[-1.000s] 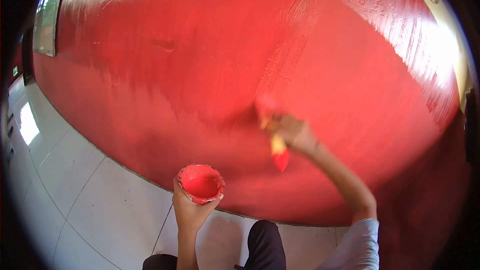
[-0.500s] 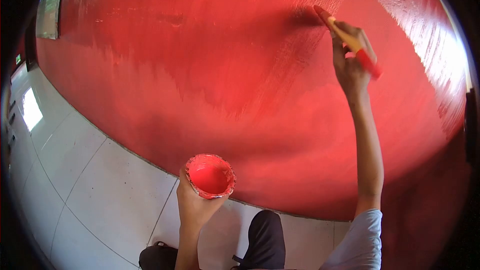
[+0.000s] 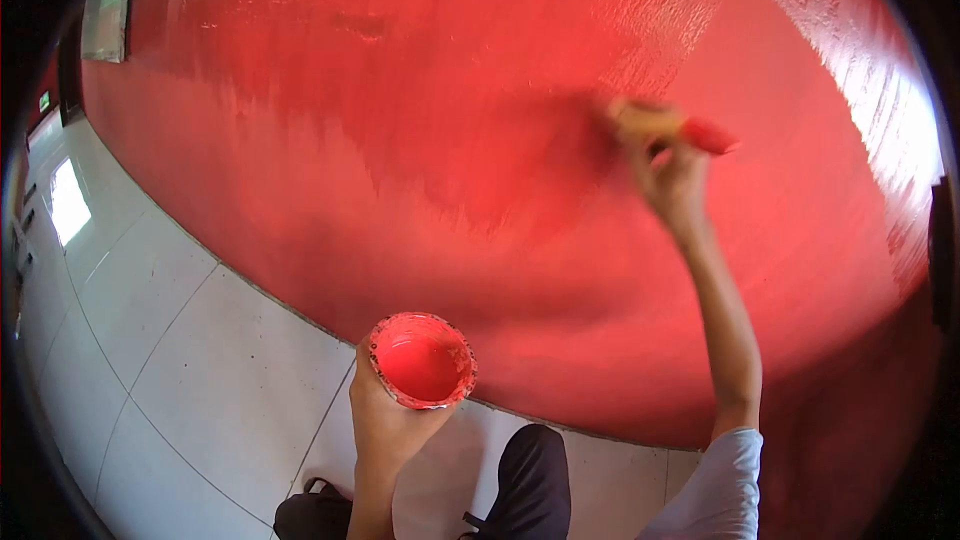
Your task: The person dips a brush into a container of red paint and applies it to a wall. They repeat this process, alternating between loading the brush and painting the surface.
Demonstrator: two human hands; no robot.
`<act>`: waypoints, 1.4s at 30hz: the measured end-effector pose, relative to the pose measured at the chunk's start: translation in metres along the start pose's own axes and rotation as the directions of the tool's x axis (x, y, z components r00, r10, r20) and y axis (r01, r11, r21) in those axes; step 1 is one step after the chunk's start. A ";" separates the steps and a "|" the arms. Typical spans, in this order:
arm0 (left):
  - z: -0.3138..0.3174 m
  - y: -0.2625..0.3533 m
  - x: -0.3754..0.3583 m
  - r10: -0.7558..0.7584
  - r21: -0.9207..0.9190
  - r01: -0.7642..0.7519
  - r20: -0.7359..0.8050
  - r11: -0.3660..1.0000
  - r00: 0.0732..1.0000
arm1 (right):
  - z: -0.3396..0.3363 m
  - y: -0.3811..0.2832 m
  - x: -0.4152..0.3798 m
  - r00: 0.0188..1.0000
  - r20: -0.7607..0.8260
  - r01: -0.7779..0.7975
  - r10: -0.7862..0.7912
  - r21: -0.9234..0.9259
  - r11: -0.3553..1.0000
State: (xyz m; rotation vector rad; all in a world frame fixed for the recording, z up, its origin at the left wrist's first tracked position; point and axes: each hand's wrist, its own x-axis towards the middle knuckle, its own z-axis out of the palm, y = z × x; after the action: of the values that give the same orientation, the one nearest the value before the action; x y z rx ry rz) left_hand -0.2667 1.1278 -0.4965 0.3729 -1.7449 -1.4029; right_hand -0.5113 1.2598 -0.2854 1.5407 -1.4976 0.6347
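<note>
"So, from the head view, what does your left hand have?"

"My left hand point(image 3: 388, 427) curls round a cup point(image 3: 453, 332), digits on both sides, and holds it mouth up in front of the lower edge of the red wall point(image 3: 300, 230), where that meets the white tiled floor point(image 3: 230, 370). Red paint point(image 3: 420, 370) sits inside and smears the rim."

"And your right?"

"My right hand point(image 3: 675, 182) is closed on a brush point(image 3: 652, 123), fingers bent about the yellow handle, its red end sticking out to the right. It's well above the wall's lower edge, near a glossy, streaked patch. The bristle end is blurred, so I can't tell whether it touches."
</note>
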 end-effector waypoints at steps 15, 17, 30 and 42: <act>-0.002 0.005 -0.004 0.032 0.015 -0.031 -0.053 0.999 0.998 | 0.034 0.000 -0.059 0.949 0.278 0.129 -0.149 0.090 0.988; -0.003 0.007 -0.005 0.030 0.034 -0.029 -0.035 0.999 0.999 | 0.011 -0.002 -0.001 0.998 -0.069 0.003 -0.001 0.032 0.999; -0.002 0.007 0.006 0.030 -0.046 -0.032 -0.047 0.998 0.998 | 0.068 -0.104 -0.228 0.841 0.514 -0.229 0.172 0.048 0.972; 0.015 -0.098 -0.011 0.026 -0.252 0.004 0.118 0.968 0.993 | 0.088 -0.226 -0.318 0.079 -0.081 -0.720 0.994 0.684 0.114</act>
State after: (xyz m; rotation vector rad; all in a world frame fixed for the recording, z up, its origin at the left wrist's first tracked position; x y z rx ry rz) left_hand -0.2975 1.1126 -0.5901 0.1420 -1.6335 -1.6454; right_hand -0.3577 1.3286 -0.6481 0.2638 -1.7608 2.1894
